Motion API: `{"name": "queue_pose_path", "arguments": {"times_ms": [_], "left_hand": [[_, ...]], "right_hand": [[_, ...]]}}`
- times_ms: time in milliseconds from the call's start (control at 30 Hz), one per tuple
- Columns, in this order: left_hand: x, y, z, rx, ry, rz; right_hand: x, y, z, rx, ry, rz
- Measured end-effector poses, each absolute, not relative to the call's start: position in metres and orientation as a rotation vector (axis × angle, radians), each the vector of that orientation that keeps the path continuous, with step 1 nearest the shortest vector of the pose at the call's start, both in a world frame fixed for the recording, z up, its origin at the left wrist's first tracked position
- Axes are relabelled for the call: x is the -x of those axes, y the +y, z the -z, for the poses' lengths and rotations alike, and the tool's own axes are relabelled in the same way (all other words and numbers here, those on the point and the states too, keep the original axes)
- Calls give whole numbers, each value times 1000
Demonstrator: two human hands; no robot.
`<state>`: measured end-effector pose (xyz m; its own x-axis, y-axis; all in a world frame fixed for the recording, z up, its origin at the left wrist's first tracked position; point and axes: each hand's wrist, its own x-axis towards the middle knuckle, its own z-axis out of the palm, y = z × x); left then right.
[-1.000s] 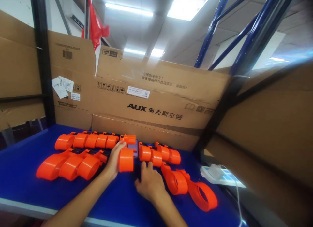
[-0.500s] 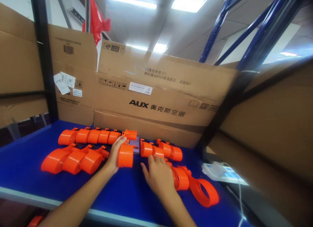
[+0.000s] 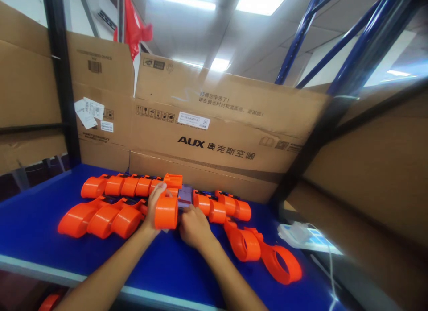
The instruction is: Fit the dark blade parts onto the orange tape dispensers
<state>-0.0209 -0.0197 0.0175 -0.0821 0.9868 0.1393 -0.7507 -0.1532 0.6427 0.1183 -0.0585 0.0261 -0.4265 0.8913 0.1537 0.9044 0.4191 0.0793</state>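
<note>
My left hand point(image 3: 155, 208) is closed round an orange plastic ring-shaped part point(image 3: 166, 213), whose wide loop faces me. My right hand point(image 3: 195, 226) is curled into a fist just right of that loop; its fingertips are hidden, so I cannot see what they pinch. Behind the hands a phone point(image 3: 185, 196) lies partly covered. An orange piece with a flat top point(image 3: 174, 180) shows above my left fingers. Two rows of similar orange loop parts point(image 3: 102, 221) lie left of my hands, with dark strips along their backs.
More orange loop parts point(image 3: 219, 210) lie on the blue tabletop point(image 3: 160, 271) to the right, and two larger-looking ones point(image 3: 282, 264) lie nearer. A white power strip point(image 3: 309, 239) with a cable sits at the right. Cardboard panels point(image 3: 227, 128) and a dark post point(image 3: 297, 155) bound the table.
My right hand has moved left, away from the orange parts on the right, and closed beside the held part. My left hand has shifted slightly left with the part.
</note>
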Motion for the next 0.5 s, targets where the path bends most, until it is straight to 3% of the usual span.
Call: {"name": "queue_pose_path", "arguments": {"times_ms": [233,500], "left_hand": [[16,-26,-20,-738,533,-1623],[8,-31,-19,-830,580,-1480]], "right_hand": [[-146,-60,-40,1627,-2368,133],[-174,-41,-17,1242,-1746,-518]]}}
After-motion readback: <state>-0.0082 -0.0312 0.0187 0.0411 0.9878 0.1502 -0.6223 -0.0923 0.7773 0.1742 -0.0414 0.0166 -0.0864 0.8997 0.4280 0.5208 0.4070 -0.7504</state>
